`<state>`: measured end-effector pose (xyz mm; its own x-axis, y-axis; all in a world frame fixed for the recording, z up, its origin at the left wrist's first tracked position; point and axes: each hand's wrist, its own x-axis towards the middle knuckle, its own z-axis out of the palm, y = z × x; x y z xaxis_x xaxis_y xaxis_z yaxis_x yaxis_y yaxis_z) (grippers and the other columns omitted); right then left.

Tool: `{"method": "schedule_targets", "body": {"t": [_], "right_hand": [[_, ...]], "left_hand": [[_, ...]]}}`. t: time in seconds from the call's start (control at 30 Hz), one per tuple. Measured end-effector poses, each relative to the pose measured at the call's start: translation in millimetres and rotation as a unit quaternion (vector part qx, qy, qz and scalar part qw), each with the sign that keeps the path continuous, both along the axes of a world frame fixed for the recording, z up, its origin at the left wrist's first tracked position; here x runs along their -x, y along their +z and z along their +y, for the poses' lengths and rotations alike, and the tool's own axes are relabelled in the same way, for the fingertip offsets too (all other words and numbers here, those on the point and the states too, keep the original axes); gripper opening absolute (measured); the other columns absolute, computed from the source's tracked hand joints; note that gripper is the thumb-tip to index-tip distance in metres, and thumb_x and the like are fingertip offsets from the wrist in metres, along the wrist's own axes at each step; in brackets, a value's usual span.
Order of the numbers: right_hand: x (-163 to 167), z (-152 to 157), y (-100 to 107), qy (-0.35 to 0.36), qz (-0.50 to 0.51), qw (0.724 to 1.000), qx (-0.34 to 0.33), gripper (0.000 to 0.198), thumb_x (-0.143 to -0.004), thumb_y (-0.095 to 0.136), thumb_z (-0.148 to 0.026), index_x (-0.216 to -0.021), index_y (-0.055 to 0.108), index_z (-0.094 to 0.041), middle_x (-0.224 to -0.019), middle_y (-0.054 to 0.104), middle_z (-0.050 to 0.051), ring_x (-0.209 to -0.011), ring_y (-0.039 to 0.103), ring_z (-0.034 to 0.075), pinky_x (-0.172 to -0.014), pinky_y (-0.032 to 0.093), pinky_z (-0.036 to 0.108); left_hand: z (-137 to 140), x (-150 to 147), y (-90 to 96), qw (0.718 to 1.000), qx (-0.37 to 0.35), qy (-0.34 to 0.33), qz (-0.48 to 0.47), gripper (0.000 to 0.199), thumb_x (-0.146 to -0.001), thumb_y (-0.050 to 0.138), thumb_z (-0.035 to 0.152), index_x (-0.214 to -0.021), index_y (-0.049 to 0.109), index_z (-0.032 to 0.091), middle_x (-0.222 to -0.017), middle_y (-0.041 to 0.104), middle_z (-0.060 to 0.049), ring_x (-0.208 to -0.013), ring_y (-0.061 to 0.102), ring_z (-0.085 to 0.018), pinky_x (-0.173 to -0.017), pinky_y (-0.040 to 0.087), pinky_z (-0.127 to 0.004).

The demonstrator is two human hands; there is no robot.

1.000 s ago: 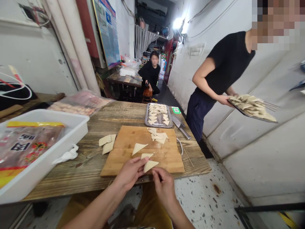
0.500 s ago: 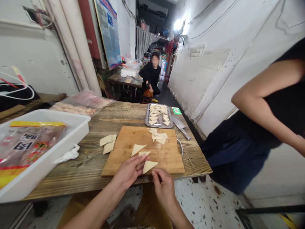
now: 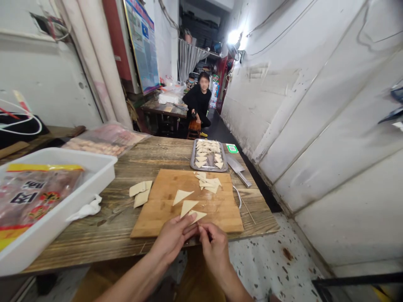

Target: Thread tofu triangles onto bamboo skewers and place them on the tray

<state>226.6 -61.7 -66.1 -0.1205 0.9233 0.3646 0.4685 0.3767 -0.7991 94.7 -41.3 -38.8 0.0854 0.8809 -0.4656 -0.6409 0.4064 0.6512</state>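
At the near edge of the wooden cutting board (image 3: 160,209), my left hand (image 3: 173,235) is closed on a pale tofu triangle (image 3: 198,216), thumb on top. My right hand (image 3: 215,243) meets it from the right, fingertips pinched on what looks like a thin skewer, mostly hidden by the fingers. Just beyond my left fingers lies a second tofu triangle (image 3: 188,206), with a third triangle (image 3: 181,196) farther off. A small heap of tofu triangles (image 3: 209,184) rests at the board's far right. Square tofu slices (image 3: 143,197) lie left of the board.
Behind the board stands a metal tray (image 3: 192,163) of tofu triangles, with a cleaver (image 3: 239,170) to its right. A loose skewer (image 3: 249,211) lies at the table's right. A white bin (image 3: 103,167) holds packaged food at left. A person (image 3: 198,100) sits in the background.
My hands have come together at the tofu triangle, which has moved slightly nearer the others. The person standing at the right has left the view.
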Motion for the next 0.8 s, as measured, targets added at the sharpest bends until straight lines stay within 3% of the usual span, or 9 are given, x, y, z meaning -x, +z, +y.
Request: {"method": "schedule_targets", "body": {"t": [0.17,0.27,0.4,0.5,0.6,0.67,0.8], "right_hand": [[0,1,-2,-0.005,-0.011,1.000,-0.005,0.023,-0.089,0.044,-0.023,-0.078,0.063,-0.017,-0.067,0.061,0.003,-0.059,0.056,0.015,-0.055,0.042,0.022],[-4,5,0,-0.018,-0.007,1.000,0.001,0.025,-0.089,0.044,-0.024,-0.075,0.062,-0.016,-0.064,0.061,0.003,-0.058,0.056,0.015,-0.053,0.042,0.022],[-23,25,16,-0.039,-0.024,0.999,-0.028,0.023,-0.089,0.045,-0.025,-0.079,0.064,-0.016,-0.068,0.064,0.003,-0.060,0.059,0.015,-0.056,0.044,0.022],[-43,64,29,-0.040,-0.100,0.991,-0.079,0.022,-0.089,0.045,-0.022,-0.085,0.066,-0.016,-0.078,0.067,0.004,-0.070,0.062,0.016,-0.064,0.046,0.023],[-63,120,38,-0.038,-0.155,0.983,-0.097,0.021,-0.087,0.047,-0.018,-0.083,0.068,-0.016,-0.080,0.068,0.005,-0.074,0.062,0.017,-0.068,0.047,0.025],[-76,160,43,-0.040,-0.191,0.976,-0.099,0.020,-0.085,0.049,-0.016,-0.080,0.068,-0.015,-0.077,0.067,0.005,-0.073,0.061,0.018,-0.067,0.046,0.025],[-104,229,60,-0.027,-0.287,0.952,-0.098,0.019,-0.084,0.050,-0.011,-0.082,0.069,-0.015,-0.083,0.067,0.007,-0.079,0.061,0.018,-0.071,0.044,0.025]], "left_hand": [[3,5,2.8,0.999,0.025,-0.014,-0.018,0.013,-0.068,0.071,0.012,-0.078,0.063,0.010,-0.084,0.070,-0.011,-0.084,0.067,-0.021,-0.080,0.054,-0.032],[3,9,3.9,0.999,-0.009,-0.040,-0.012,0.023,-0.068,0.072,0.020,-0.087,0.064,0.011,-0.095,0.069,-0.012,-0.093,0.064,-0.021,-0.089,0.050,-0.032],[5,29,1.5,0.983,-0.073,0.032,0.168,0.043,-0.067,0.072,0.032,-0.105,0.061,0.014,-0.105,0.067,-0.010,-0.103,0.060,-0.020,-0.096,0.043,-0.030],[7,51,-0.2,0.920,-0.121,0.141,0.346,0.040,-0.068,0.069,0.035,-0.103,0.062,0.016,-0.105,0.068,-0.009,-0.102,0.060,-0.021,-0.096,0.042,-0.029],[7,68,-1.0,0.861,-0.148,0.185,0.450,0.032,-0.070,0.064,0.034,-0.097,0.065,0.019,-0.102,0.069,-0.006,-0.096,0.062,-0.021,-0.091,0.045,-0.027],[6,76,-2.8,0.843,-0.155,0.172,0.485,0.029,-0.069,0.062,0.034,-0.095,0.066,0.020,-0.097,0.070,-0.005,-0.092,0.064,-0.021,-0.086,0.048,-0.025],[6,81,-12.2,0.835,-0.157,0.152,0.505,0.025,-0.066,0.064,0.033,-0.088,0.069,0.022,-0.088,0.072,-0.004,-0.083,0.066,-0.020,-0.075,0.052,-0.023]]}}
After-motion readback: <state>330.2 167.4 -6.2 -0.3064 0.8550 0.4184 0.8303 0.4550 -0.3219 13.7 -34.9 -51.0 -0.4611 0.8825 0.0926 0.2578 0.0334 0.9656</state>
